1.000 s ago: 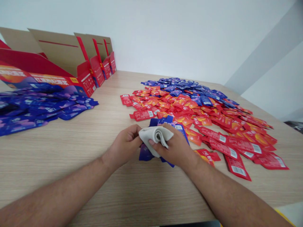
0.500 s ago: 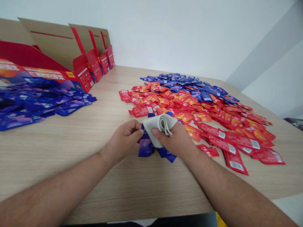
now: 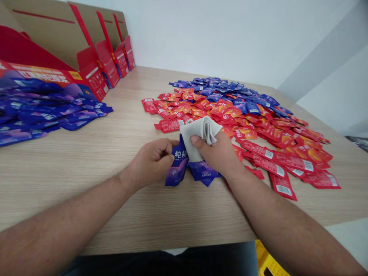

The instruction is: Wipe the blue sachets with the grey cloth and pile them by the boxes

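Note:
Near the middle of the table, my left hand pinches the left edge of a blue sachet with white lettering. My right hand is closed on a folded pale grey cloth, whose left edge lies against that sachet. Under the cloth and my right hand, more blue sachets stick out; their upper parts are hidden, and whether my right fingers also grip them I cannot tell.
A wide heap of red sachets spreads to the right, with blue sachets behind it. At left, blue sachets are piled before open red cartons. A yellow plastic item shows below the table edge.
The sachet in my left hand is now more exposed, its lettering showing. My right hand with the cloth has shifted slightly right, away from it. The view has tilted down.

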Available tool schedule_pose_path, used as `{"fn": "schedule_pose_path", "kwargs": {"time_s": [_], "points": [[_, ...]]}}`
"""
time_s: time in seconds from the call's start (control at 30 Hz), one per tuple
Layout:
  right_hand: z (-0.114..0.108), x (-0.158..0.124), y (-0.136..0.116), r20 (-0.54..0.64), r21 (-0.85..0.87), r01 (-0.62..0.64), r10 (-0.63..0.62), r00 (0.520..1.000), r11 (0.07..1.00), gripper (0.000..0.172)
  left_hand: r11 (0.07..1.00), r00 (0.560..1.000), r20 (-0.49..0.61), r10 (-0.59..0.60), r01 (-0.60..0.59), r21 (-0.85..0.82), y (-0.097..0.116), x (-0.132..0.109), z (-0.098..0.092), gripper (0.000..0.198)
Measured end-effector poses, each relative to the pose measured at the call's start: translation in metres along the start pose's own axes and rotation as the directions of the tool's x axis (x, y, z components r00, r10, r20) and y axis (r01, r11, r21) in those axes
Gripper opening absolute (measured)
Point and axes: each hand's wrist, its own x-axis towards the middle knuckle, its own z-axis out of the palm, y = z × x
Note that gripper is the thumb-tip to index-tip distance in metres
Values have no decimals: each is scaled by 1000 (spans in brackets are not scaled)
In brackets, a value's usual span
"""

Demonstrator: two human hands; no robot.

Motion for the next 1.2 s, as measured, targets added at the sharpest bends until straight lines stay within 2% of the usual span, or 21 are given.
{"fn": "schedule_pose_path", "kwargs": {"time_s": [0.1, 0.17, 0.27, 0.4, 0.5, 0.57, 0.67, 0.83, 0.93, 1.1, 1.2], "points": [[-1, 0, 0, 81, 15, 40, -41, 996, 999, 17, 996, 1000, -6, -31, 31, 82, -1, -1, 0, 16], [0, 1, 0, 70, -3, 29, -29, 997, 1000, 17, 997, 999, -7, -37, 38, 74, -1, 0, 1, 16], [2, 0, -2, 5, -20, -17, 17, 1000, 1000, 16, 997, 998, -18, -59, 59, -40, -2, 1, 3, 19], [5, -3, -8, 148, -73, 104, -92, 985, 992, 19, 954, 968, -90, -235, 213, -211, -5, 3, 7, 12], [5, -4, -8, 107, -125, 93, -80, 991, 988, 21, 889, 946, -84, -313, 261, -377, -6, 3, 10, 19], [4, -4, -8, 112, -135, 112, -98, 989, 984, 20, 863, 940, -91, -327, 259, -434, -6, 4, 11, 24], [5, -6, -7, 193, -149, 223, -193, 962, 963, 20, 833, 933, -97, -347, 259, -489, -4, 4, 12, 30], [9, -10, -9, 193, -207, 197, -158, 968, 958, 21, 791, 920, -119, -374, 250, -558, -4, 6, 12, 29], [11, -12, -10, 261, -222, 247, -187, 947, 943, 19, 788, 911, -162, -380, 227, -572, -3, 7, 10, 25], [13, -13, -9, 190, -224, 245, -205, 960, 943, 17, 788, 916, -177, -359, 196, -584, 0, 8, 8, 18], [13, -14, -8, 341, -215, 272, -189, 921, 938, 16, 794, 901, -218, -376, 192, -577, 0, 10, 7, 18]]}}
